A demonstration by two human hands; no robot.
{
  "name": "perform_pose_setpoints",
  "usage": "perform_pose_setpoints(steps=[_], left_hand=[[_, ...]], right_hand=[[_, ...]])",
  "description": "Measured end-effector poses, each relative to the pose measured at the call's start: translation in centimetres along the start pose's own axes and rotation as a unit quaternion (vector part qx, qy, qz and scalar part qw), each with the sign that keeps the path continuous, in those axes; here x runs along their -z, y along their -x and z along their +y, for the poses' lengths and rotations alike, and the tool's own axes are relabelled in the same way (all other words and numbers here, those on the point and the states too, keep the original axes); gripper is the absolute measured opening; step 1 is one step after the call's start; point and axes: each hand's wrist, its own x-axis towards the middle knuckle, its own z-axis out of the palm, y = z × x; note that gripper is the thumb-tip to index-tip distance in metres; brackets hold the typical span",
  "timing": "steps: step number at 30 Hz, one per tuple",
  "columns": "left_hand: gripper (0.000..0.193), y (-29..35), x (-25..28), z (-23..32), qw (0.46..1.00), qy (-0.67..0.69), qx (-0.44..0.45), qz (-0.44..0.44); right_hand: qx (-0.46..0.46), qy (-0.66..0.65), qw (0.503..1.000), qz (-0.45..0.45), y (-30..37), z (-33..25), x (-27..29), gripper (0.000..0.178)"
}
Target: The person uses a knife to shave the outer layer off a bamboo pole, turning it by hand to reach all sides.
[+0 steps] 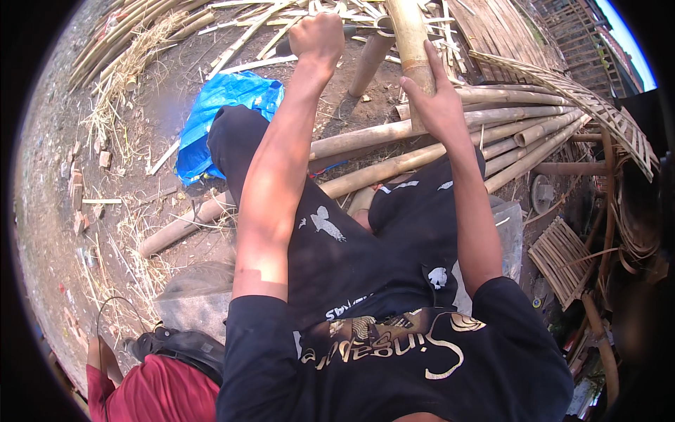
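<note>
My left hand (318, 41) is raised at the top of the head view, closed in a fist. Dark, bar-like ends show on both sides of it; what the fist holds is hidden. To its right, my right hand (437, 105) is closed around the lower part of a thick bamboo pole (409, 32), with thumb and forefinger along its side. This pole slants up and away past the top edge. Just left of it stands a shorter, darker bamboo piece (371, 63) with an open hollow end. Several long bamboo poles (383, 135) lie across in front of my legs.
A crumpled blue tarp (204, 141) lies beside my left knee. Split bamboo strips (235, 53) and straw cover the ground ahead. Slatted bamboo panels (503, 35) are at the upper right, a smaller one (562, 257) lower down. A person in red (162, 390) is close behind at lower left.
</note>
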Motion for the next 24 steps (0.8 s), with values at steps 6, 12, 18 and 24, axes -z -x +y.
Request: perform_pose_setpoints(steps=[6, 12, 18, 24], left_hand=[[0.055, -0.5, 4.5, -2.8, 0.971, 0.164, -0.017, -0.175], [0.062, 0.0, 0.3, -4.5, 0.928, 0.334, 0.16, -0.036], [0.047, 0.1, -0.5, -0.6, 0.95, 0.2, 0.169, 0.169], [0.052, -0.5, -0.1, 1.2, 0.953, 0.17, 0.17, 0.183]], right_hand=[[-0.092, 0.076, 0.991, -0.062, -0.8, -0.5, 0.6, 0.081], [0.053, -0.011, 0.999, -0.006, -4.8, 3.5, -0.5, 0.088], [-0.054, -0.544, 0.831, -0.103, -4.7, -2.9, 6.7, 0.072], [0.264, -0.38, 0.876, 0.137, 0.1, -7.7, 8.7, 0.07]])
